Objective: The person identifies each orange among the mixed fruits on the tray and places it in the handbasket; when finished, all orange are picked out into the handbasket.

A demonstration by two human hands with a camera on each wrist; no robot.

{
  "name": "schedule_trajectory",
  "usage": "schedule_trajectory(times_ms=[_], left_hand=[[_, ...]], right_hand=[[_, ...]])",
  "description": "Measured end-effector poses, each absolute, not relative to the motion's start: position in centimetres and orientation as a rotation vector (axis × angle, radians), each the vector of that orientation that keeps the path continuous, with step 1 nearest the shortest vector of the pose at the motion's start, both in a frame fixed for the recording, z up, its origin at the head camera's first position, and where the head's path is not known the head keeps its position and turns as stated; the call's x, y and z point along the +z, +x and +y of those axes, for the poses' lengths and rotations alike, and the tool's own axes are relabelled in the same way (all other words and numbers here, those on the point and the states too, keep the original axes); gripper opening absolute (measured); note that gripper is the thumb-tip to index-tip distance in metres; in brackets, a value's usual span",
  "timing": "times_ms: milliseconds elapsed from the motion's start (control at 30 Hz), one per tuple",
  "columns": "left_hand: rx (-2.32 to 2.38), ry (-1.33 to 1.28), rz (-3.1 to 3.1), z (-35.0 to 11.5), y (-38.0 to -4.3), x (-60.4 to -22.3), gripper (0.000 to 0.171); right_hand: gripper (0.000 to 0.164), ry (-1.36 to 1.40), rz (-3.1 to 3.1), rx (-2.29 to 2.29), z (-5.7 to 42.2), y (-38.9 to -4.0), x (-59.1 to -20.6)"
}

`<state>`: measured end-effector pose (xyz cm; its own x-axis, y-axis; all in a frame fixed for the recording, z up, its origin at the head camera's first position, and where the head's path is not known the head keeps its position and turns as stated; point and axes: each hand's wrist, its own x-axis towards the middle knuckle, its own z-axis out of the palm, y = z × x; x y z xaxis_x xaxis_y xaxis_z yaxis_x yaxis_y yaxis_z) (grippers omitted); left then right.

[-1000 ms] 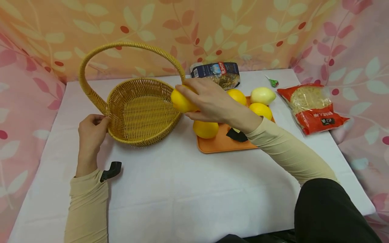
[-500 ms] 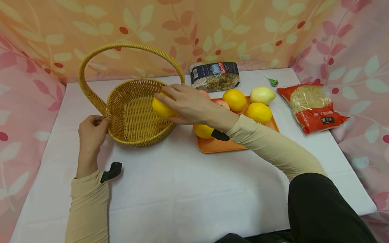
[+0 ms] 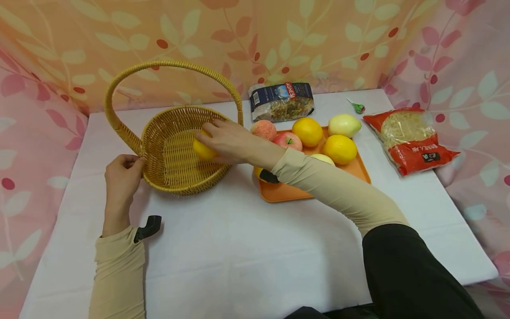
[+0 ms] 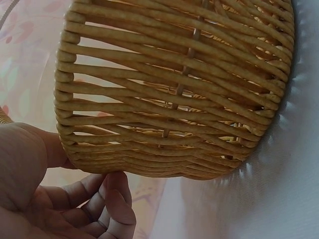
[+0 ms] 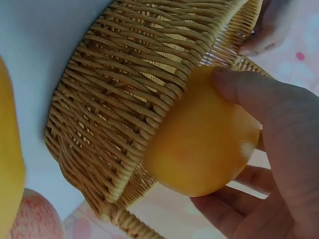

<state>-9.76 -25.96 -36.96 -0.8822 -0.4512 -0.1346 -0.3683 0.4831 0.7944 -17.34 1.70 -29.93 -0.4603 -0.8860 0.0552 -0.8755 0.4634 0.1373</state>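
A woven wicker basket (image 3: 179, 189) with a tall arched handle stands at the left of the table. My left hand (image 3: 124, 175) pinches its left rim near the foot of the handle; in the left wrist view the thumb and fingers (image 4: 119, 209) lie at the rim. Over the basket's right side, my right hand (image 3: 235, 144) grips a round yellow-orange fruit (image 3: 203, 149). Seen from the right wrist, this smooth fruit (image 5: 204, 139) sits just past the rim, with the thumb on one side and fingers beneath. No other thing shows inside the basket.
An orange tray (image 3: 287, 195) right of the basket bears an apple (image 3: 288, 140), an orange (image 3: 307, 131), a lemon (image 3: 339, 149) and other fruit, partly behind my right arm. Behind stands an AGNESI pasta pack (image 3: 282, 102). A red noodle bag (image 3: 410, 141) and lollipop (image 3: 357, 107) lie right.
My right hand has carried the yellow-orange fruit leftward from the basket's right rim to over its inside. My left hand keeps its hold on the rim.
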Motion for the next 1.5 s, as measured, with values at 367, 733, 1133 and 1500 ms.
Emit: schedule_trajectory(times_ms=[367, 733, 1133, 1500], left_hand=[[-1.363, 0.714, -2.635, -26.0, -9.8, -37.1, 0.032], [-1.363, 0.702, -2.631, -25.8, -9.8, -36.8, 0.035], [-1.369, 0.707, -2.611, -25.8, -9.8, -37.1, 0.029], [-1.359, 0.707, -2.623, -25.9, -9.9, -37.1, 0.035]], right_hand=[[0.063, 1.549, -2.847, -0.229, 0.5, -18.1, -31.5], [0.057, 1.531, -2.919, -0.217, 0.2, -18.4, -32.1], [0.055, 1.492, -2.954, -0.207, 0.5, -18.5, -31.9], [0.051, 1.467, -2.956, -0.222, 1.3, -18.4, -31.2]])
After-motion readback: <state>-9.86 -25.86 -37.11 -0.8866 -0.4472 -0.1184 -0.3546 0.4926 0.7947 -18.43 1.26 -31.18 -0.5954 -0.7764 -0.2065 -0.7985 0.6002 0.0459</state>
